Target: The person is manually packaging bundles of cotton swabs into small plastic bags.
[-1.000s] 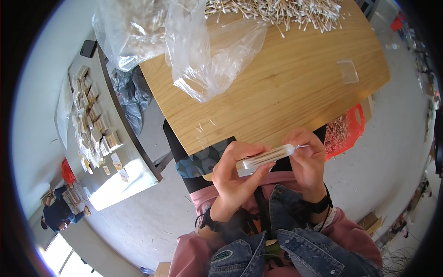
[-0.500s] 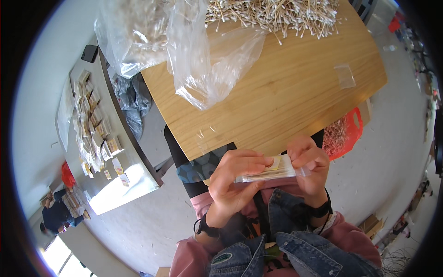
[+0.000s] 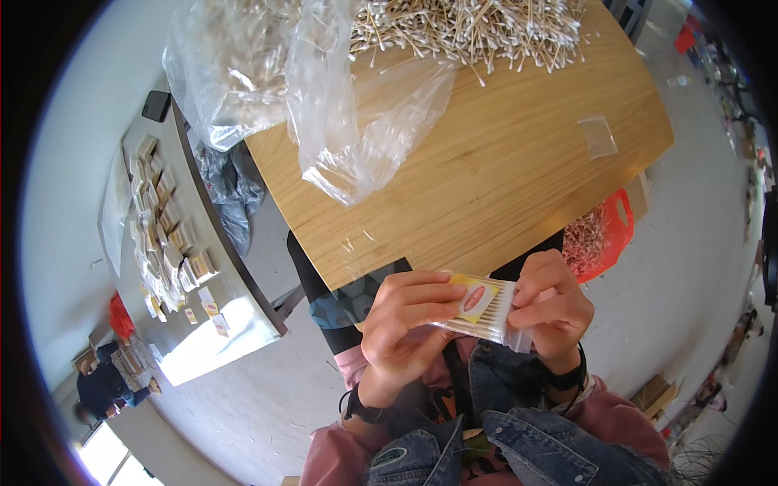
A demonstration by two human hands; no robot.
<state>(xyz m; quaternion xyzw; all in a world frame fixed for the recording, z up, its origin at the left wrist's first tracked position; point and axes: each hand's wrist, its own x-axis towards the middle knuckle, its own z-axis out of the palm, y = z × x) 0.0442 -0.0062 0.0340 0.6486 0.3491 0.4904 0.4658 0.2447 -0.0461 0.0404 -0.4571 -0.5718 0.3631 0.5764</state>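
Both hands hold a small clear packet of cotton swabs (image 3: 480, 309) in front of the chest, just off the near edge of the round wooden worktop (image 3: 502, 186); the left hand (image 3: 403, 328) wraps its fingers over the packet's left end, curled and pressed onto the yellow label with a red oval; the right hand (image 3: 556, 309) pinches the right end, fingers closed around it, though how the thumb sits beneath is hard to tell from here. On the far side of the worktop lies a loose heap of cotton swabs (image 3: 470, 28); beside it sprawls a crumpled clear plastic bag (image 3: 324, 105), part of it hanging over the edge; a small empty clear sleeve (image 3: 598, 134) lies flat near the right rim. To the left stands a grey table (image 3: 235, 316) carrying rows of small packs (image 3: 166, 227).
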